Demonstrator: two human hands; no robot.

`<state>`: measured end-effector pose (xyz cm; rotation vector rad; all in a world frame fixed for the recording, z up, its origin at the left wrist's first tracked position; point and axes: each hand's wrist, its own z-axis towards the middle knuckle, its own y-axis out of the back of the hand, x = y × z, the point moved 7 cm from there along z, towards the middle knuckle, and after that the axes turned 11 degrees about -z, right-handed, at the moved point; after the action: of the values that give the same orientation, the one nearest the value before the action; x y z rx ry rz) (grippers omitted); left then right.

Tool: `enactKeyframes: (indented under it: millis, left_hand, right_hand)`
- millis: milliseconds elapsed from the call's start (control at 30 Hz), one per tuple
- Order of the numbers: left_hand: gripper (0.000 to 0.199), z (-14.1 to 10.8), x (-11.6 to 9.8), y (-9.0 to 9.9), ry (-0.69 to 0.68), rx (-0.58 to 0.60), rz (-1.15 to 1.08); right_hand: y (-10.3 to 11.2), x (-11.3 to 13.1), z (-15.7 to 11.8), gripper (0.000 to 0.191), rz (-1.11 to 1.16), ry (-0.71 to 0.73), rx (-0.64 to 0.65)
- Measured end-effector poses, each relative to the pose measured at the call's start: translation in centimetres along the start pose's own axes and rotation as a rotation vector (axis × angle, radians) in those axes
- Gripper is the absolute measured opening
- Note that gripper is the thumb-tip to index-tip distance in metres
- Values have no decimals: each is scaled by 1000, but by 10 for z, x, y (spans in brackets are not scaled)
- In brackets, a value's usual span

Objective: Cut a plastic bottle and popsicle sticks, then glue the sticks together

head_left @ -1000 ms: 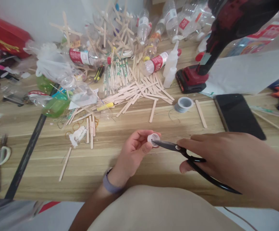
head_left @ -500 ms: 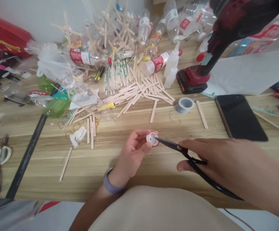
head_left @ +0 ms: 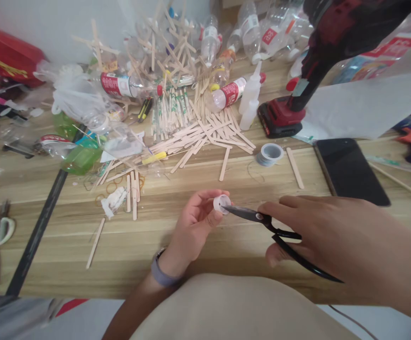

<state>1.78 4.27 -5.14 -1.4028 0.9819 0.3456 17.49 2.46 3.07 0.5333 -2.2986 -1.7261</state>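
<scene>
Head view: right hand [head_left: 327, 231] gripped scissors [head_left: 260, 217] slanting leftward from counter's [head_left: 58, 257] near edge; left hand [head_left: 197, 224] pinched cap [head_left: 220, 202]; bottle label [head_left: 116, 85] unreadable.

no text can be read; blurred white characters are seen on red bottle labels [head_left: 110, 84], gold ones on red packaging [head_left: 12, 51].

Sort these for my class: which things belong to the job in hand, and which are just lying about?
In use:
- cap, left hand
- black scissors, right hand

Apparently lying about:
- phone
- spool
- drill
</scene>
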Motion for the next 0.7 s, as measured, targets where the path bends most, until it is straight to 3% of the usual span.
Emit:
enactKeyframes:
  millis: [333,567,700]
  left_hand:
    - [26,0,2,2,28,4,59]
    - [28,-1,2,3,34,-1,125]
    - [28,-1,2,3,25,2,127]
  right_hand:
    - [3,-1,3,36,-12,80,-76]
    - [0,-2,4,23,28,52,28]
    - [5,-2,5,22,47,60,26]
